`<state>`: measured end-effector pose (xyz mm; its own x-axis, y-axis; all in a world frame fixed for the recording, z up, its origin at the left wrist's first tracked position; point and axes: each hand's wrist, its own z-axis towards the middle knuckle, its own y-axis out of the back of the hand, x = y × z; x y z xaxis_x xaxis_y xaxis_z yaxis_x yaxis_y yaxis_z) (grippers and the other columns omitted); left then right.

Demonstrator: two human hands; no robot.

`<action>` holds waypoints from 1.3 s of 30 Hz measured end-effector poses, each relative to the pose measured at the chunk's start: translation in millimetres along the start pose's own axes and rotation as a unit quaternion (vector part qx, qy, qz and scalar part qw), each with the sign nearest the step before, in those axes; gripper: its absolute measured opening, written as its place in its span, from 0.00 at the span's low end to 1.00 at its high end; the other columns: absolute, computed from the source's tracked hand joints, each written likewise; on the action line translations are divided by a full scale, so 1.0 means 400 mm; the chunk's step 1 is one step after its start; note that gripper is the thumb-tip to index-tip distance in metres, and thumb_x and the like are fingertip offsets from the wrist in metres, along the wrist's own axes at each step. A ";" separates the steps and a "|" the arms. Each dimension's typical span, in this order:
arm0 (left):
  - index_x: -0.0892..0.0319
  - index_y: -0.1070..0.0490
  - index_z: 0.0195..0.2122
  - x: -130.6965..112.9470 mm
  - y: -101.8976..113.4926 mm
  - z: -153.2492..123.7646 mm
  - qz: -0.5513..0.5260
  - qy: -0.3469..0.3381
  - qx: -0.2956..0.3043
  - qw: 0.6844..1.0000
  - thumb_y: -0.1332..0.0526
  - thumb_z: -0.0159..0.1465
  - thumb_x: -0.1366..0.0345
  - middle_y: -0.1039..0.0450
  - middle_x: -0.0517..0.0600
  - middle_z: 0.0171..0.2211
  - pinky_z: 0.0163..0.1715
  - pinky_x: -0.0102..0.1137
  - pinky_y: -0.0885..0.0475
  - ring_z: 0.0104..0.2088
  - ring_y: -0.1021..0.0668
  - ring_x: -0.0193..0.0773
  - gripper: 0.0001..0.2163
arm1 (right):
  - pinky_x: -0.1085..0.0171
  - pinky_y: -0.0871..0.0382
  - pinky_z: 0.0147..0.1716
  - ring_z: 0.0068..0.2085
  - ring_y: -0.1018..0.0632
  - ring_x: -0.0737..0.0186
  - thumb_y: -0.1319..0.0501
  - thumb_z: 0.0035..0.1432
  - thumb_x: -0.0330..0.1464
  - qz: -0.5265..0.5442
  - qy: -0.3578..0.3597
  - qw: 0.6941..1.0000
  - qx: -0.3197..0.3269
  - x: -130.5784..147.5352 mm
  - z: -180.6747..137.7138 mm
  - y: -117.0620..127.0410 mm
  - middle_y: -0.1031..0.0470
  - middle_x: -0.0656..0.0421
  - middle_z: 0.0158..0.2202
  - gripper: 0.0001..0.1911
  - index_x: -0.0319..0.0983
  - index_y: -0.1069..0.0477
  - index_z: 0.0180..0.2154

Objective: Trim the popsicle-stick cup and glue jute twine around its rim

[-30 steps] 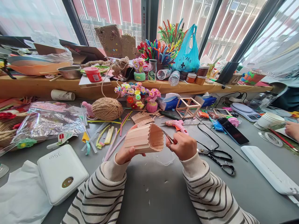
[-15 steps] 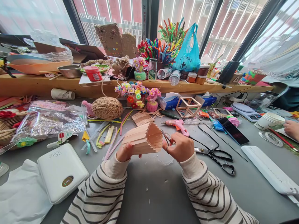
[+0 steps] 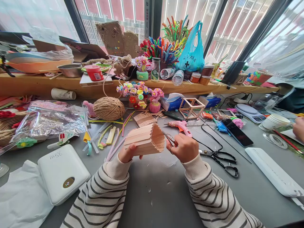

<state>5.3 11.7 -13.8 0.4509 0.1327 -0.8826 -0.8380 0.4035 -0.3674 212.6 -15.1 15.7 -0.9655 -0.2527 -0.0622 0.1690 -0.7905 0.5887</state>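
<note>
My left hand [image 3: 127,153] grips a box-like holder [image 3: 140,139] made of wooden craft sticks from below, thumb on its near side. The holder is tilted, its scalloped open end facing right. My right hand [image 3: 185,147] is closed around small metal scissors [image 3: 169,136], whose slim blades point at the open rim. Fingers hide the handles, and I cannot tell whether the blades touch the wood. Behind my right hand lies a pink glue gun [image 3: 179,125]. Large black-handled scissors [image 3: 220,158] rest on the table to its right.
Behind the holder are loose craft sticks [image 3: 144,119], a twine ball [image 3: 108,108] and a wooden stick frame [image 3: 192,108]. A white power bank [image 3: 63,174] lies left; a phone [image 3: 237,132] and white power strip [image 3: 273,172] lie right. Another person's hand [image 3: 298,128] shows at the right edge.
My right hand and the small scissors have shifted slightly, with the blades now nearer the holder's upper rim. The holder has barely moved. The other person's hand has moved slightly.
</note>
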 end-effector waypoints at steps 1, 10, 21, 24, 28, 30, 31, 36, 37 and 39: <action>0.59 0.40 0.49 -0.005 -0.003 -0.001 -0.002 0.003 0.000 1.000 0.38 0.46 0.48 0.28 0.54 0.34 0.07 0.24 0.35 0.21 0.26 0.37 0.32 | 0.68 0.53 0.19 0.16 0.41 0.72 0.49 0.53 0.40 0.000 0.002 1.000 -0.005 0.000 -0.001 -0.001 0.39 0.62 0.13 0.22 0.38 0.38 0.12; 0.57 0.38 0.46 -0.056 -0.043 -0.012 -0.010 0.030 -0.005 0.999 0.38 0.49 0.49 0.28 0.52 0.35 0.10 0.25 0.33 0.23 0.26 0.37 0.27 | 0.68 0.53 0.18 0.15 0.41 0.73 0.47 0.55 0.39 0.013 0.010 1.000 -0.018 0.003 -0.003 -0.006 0.39 0.63 0.12 0.23 0.37 0.39 0.11; 0.59 0.36 0.48 -0.068 -0.054 -0.002 0.049 0.049 0.025 0.997 0.38 0.47 0.47 0.26 0.53 0.32 0.10 0.22 0.34 0.21 0.26 0.35 0.30 | 0.69 0.55 0.17 0.15 0.42 0.73 0.47 0.51 0.41 0.025 -0.036 0.999 0.019 0.013 -0.002 -0.002 0.38 0.63 0.12 0.22 0.37 0.39 0.11; 0.58 0.37 0.48 -0.059 -0.051 -0.006 0.039 0.048 0.004 0.998 0.38 0.46 0.48 0.26 0.54 0.34 0.10 0.23 0.34 0.21 0.26 0.36 0.30 | 0.68 0.54 0.18 0.15 0.43 0.73 0.48 0.54 0.41 0.015 -0.009 1.000 -0.006 0.007 -0.002 -0.009 0.40 0.63 0.12 0.24 0.37 0.39 0.11; 0.58 0.37 0.48 -0.031 -0.031 -0.012 0.035 0.053 -0.020 0.998 0.36 0.44 0.50 0.28 0.58 0.40 0.08 0.26 0.34 0.23 0.24 0.42 0.31 | 0.68 0.54 0.18 0.15 0.42 0.73 0.50 0.57 0.40 0.032 -0.008 0.999 -0.005 0.004 -0.003 -0.011 0.40 0.63 0.12 0.26 0.37 0.39 0.11; 0.59 0.37 0.48 -0.014 -0.019 -0.012 0.033 0.062 -0.027 0.997 0.35 0.42 0.50 0.29 0.61 0.41 0.07 0.27 0.35 0.23 0.24 0.44 0.33 | 0.68 0.55 0.18 0.15 0.42 0.73 0.50 0.57 0.42 0.039 -0.036 0.999 0.010 0.004 -0.004 -0.012 0.39 0.63 0.12 0.26 0.37 0.40 0.11; 0.60 0.36 0.48 -0.008 -0.014 -0.011 0.029 0.069 -0.027 0.997 0.34 0.40 0.51 0.29 0.62 0.42 0.07 0.28 0.35 0.22 0.24 0.46 0.34 | 0.68 0.55 0.18 0.15 0.41 0.73 0.50 0.56 0.43 0.042 -0.053 0.998 0.019 0.004 -0.005 -0.013 0.39 0.63 0.12 0.26 0.38 0.40 0.11; 0.62 0.33 0.47 -0.018 -0.022 -0.002 0.006 0.073 -0.055 0.996 0.34 0.39 0.49 0.28 0.64 0.39 0.08 0.31 0.33 0.23 0.24 0.48 0.35 | 0.68 0.52 0.18 0.16 0.39 0.72 0.46 0.52 0.46 0.065 -0.142 0.984 0.088 -0.010 -0.010 -0.028 0.37 0.63 0.12 0.25 0.38 0.41 0.11; 0.62 0.33 0.46 -0.028 -0.027 -0.001 -0.009 0.070 -0.064 0.995 0.34 0.39 0.50 0.27 0.62 0.37 0.08 0.30 0.33 0.23 0.24 0.48 0.34 | 0.68 0.51 0.19 0.16 0.38 0.72 0.45 0.51 0.47 0.070 -0.159 0.979 0.109 -0.015 -0.011 -0.032 0.37 0.63 0.12 0.25 0.39 0.41 0.11; 0.60 0.31 0.45 -0.047 -0.033 0.001 -0.056 0.060 -0.077 0.994 0.33 0.39 0.51 0.26 0.60 0.36 0.09 0.29 0.32 0.25 0.24 0.48 0.32 | 0.68 0.50 0.19 0.16 0.37 0.70 0.43 0.48 0.48 0.081 -0.194 0.965 0.156 -0.026 -0.011 -0.037 0.37 0.63 0.12 0.25 0.39 0.42 0.11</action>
<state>8.2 4.3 8.0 0.5113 -0.0180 -0.8592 -0.8263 0.2646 -0.4973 221.1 -3.2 4.2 -0.9430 -0.0825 0.3224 0.3145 -0.5371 0.7827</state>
